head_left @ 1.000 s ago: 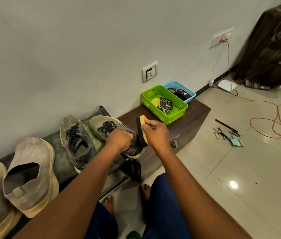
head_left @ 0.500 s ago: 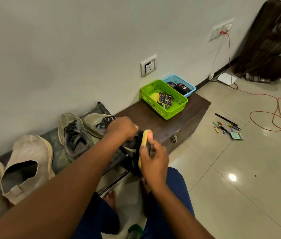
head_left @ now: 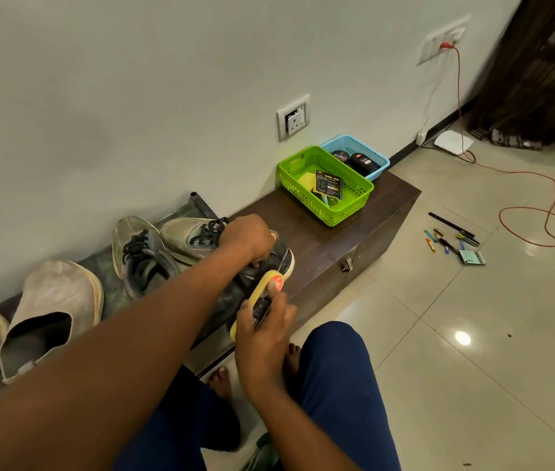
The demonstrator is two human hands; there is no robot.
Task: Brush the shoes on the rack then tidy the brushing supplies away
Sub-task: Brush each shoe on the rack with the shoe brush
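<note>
My left hand grips the heel end of a grey laced sneaker, which lies on its side on the rack. My right hand holds a yellow-backed shoe brush against the sneaker's near side, by the sole. Its bristles are mostly hidden by my fingers. A second grey sneaker lies beside it to the left. Two beige slip-on shoes sit further left on the rack.
A green basket with a packet and a blue basket with polish tins stand on a dark wooden chest. Pens and small items lie on the tiled floor, with an orange cable beyond. My knees and bare feet are below.
My right hand has brought the brush down from the sneaker's heel end to its near side. My left hand has shifted its hold a little along the shoe. The view has moved slightly.
</note>
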